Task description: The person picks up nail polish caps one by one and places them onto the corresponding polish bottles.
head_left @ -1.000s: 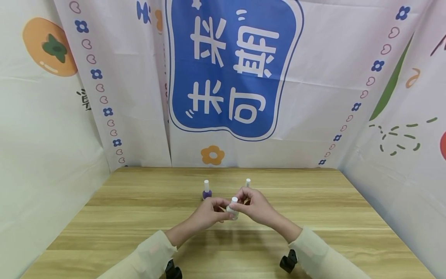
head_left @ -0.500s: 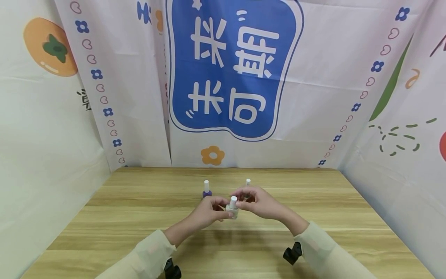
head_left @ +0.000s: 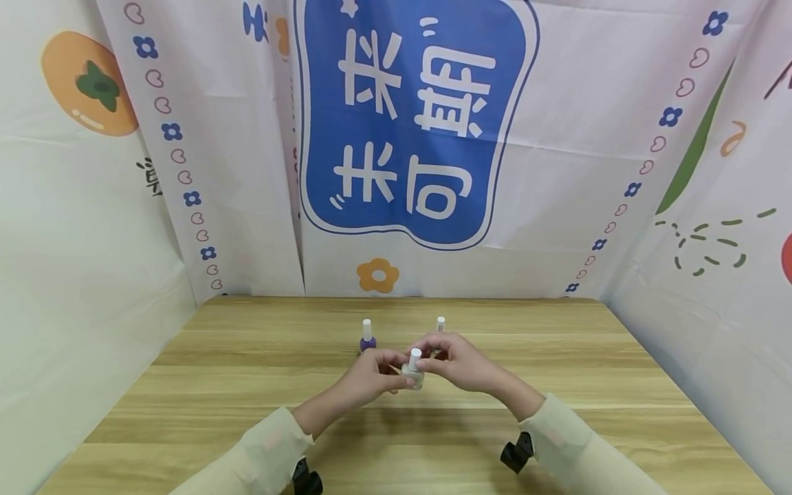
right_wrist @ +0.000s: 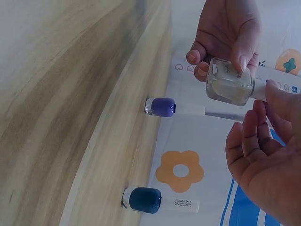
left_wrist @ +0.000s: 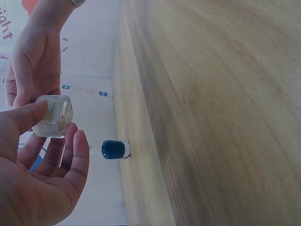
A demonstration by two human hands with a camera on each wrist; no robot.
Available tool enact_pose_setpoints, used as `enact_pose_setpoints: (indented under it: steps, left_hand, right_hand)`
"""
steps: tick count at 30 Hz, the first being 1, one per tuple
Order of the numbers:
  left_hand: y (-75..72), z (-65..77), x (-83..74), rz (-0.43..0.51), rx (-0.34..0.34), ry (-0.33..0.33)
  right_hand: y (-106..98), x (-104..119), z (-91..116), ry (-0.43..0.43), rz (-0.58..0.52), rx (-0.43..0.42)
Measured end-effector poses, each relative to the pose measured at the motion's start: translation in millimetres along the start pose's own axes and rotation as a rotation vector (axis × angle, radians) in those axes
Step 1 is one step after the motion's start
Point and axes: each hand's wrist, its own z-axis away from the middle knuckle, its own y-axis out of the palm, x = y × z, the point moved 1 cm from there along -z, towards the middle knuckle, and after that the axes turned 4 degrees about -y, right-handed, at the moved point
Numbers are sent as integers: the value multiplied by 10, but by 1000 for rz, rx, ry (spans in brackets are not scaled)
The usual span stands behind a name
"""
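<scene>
Between my hands, above the table, is a clear glass nail polish bottle (right_wrist: 228,84) with pale contents and a white cap (head_left: 416,355). My left hand (head_left: 370,378) grips its glass body between thumb and fingers, as the left wrist view shows close up. My right hand (head_left: 460,361) pinches the white cap from the other side. Behind the left hand stands a purple nail polish bottle (head_left: 368,342) with a white cap. A dark teal nail polish bottle (right_wrist: 145,199) stands behind the right hand, which hides most of it in the head view.
The wooden table (head_left: 247,385) reaches back to a printed cloth (head_left: 396,268) hung behind it. More printed cloth hangs on the left and right sides. A black wrist camera (head_left: 517,452) sits below the right sleeve, another (head_left: 306,478) below the left.
My right hand slid slightly outward along the cap and came back in a little. The bottle in my left hand tilted very slightly; both standing bottles stayed put.
</scene>
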Motion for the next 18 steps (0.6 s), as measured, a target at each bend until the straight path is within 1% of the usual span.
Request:
enact_pose_setpoints:
  steps: [5, 10, 18]
  left_hand:
    - [-6, -19, 20, -7, -7, -4]
    - [-13, -24, 27, -9, -12, -9]
    - [-7, -24, 29, -5, -18, -6]
  right_hand:
    - [17, -11, -4, 18, 18, -48]
    - [49, -23, -8, 17, 27, -96]
    - [112, -51, -4, 58, -6, -165]
